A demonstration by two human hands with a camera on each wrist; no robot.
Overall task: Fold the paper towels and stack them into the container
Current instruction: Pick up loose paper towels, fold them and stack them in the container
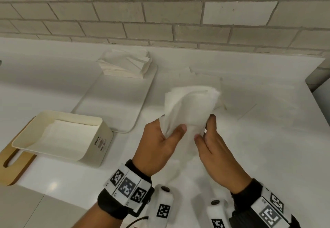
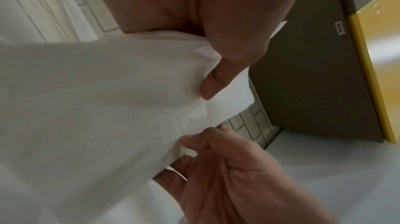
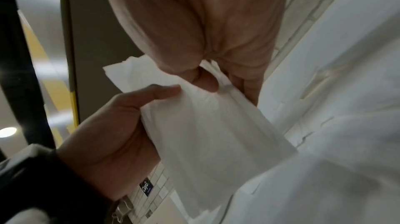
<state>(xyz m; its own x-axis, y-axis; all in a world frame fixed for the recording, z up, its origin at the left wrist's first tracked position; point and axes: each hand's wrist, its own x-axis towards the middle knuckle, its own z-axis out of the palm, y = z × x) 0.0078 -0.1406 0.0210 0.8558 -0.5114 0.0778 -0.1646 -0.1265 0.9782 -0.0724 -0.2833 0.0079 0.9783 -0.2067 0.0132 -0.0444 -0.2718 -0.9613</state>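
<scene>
Both the left hand (image 1: 159,143) and right hand (image 1: 214,149) pinch the paper towel's (image 1: 189,106) near edge, the container (image 1: 105,134) lying off to the left, nearer the left hand.

Right hand (image 3: 207,42) and left hand (image 3: 112,135) pinch the paper towel (image 3: 207,125).

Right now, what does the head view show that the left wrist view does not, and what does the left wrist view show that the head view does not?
Only the head view shows the cream container with a paper towel lying inside, the stack of paper towels on a white tray, and the loose sheets on the counter.

Only the left wrist view shows a dark panel with a yellow surface beside it.

Both show the left hand and the right hand pinching one paper towel between them, above the counter.
</scene>
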